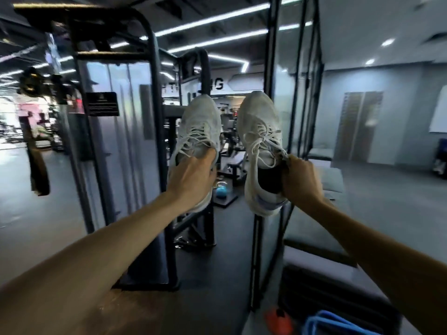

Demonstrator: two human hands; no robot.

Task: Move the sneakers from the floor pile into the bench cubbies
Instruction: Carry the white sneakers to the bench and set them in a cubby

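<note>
Two white lace-up sneakers are held up in the air at arm's length, toes pointing upward, side by side but apart, both just to the right of the tall black weight machine frame (154,131) that fills the left-centre of the view. The left sneaker (199,126) sits closest to that frame, its laces loose; the left hand (192,177) grips it at the heel end, thumb hooked over the collar near the tongue and the other fingers wrapped round the back. The right sneaker (260,146) hangs a little further right of the frame, its dark lining and pale blue-tinted heel showing; the right hand (301,182) pinches its collar at the right side, fingers curled into the opening. Neither shoe touches the floor or any furniture. Beyond the frame, low between the two shoes, a blue kettlebell (220,191) stands on the dark floor beside a black bench. Well to the right of the frame, under the right forearm, runs a grey padded desk (312,228), with dark open space beneath its top; whether this is a cubby cannot be told. At the bottom edge lie an orange object (278,319) and a blue strap (331,322), both blurred.
</note>
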